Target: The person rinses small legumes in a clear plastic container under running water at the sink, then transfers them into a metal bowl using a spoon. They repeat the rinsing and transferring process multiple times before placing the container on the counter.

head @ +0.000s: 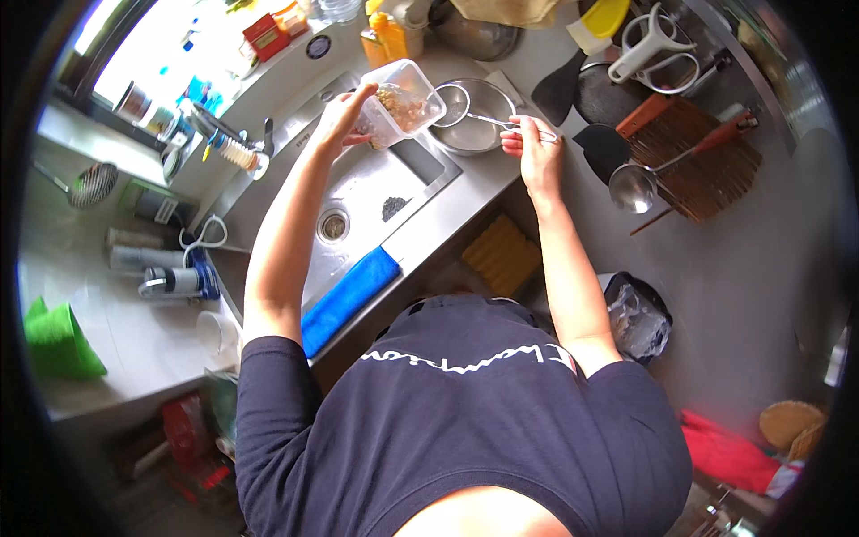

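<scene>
My left hand point(345, 117) grips a clear plastic container point(421, 90), which tilts to the right above the sink's far edge. Light brown, grain-like food point(401, 107) lies inside it; I cannot tell exactly what it is. In my right hand point(537, 151) is the handle of a small round wire strainer point(451, 106). The strainer's mesh is over the left part of a steel bowl point(478, 137), close beside the container's rim. The bowl stands on the counter right of the sink.
The steel sink point(362, 231) has a drain point(333, 226) and a dark scrubber point(394, 208). A blue cloth point(352, 299) lies along its front edge. The faucet point(235, 149) rises at the left. A ladle point(633, 188) and other utensils hang at the right. An orange bottle point(384, 41) stands behind.
</scene>
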A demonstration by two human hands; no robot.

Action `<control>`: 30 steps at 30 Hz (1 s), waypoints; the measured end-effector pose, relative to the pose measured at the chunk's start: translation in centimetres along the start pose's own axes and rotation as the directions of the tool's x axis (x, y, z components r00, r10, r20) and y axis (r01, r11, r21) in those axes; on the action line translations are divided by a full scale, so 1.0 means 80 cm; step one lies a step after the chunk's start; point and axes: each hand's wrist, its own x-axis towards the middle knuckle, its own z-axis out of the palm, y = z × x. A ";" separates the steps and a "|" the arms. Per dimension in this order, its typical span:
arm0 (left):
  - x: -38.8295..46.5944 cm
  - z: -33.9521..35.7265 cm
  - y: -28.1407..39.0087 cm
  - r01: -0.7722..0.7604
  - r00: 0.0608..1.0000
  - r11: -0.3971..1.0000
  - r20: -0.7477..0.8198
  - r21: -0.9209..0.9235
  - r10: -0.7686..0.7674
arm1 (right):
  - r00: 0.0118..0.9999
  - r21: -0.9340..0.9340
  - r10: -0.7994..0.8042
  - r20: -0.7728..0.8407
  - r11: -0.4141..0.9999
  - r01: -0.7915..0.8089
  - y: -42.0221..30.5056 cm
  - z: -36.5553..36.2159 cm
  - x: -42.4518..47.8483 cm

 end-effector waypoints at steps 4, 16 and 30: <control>0.028 0.016 0.036 -0.065 0.997 0.982 0.041 0.180 0.058 | 0.995 -0.016 0.024 -0.096 1.000 -0.025 0.008 -0.001 0.000; 0.095 0.052 0.060 -0.230 0.973 0.840 0.107 0.492 0.203 | 0.972 0.057 0.118 -0.205 0.992 -0.109 0.022 -0.005 0.006; 0.097 0.082 0.081 -0.355 0.884 0.584 0.059 0.730 0.463 | 0.956 0.252 0.195 -0.221 0.958 -0.137 0.038 -0.010 0.007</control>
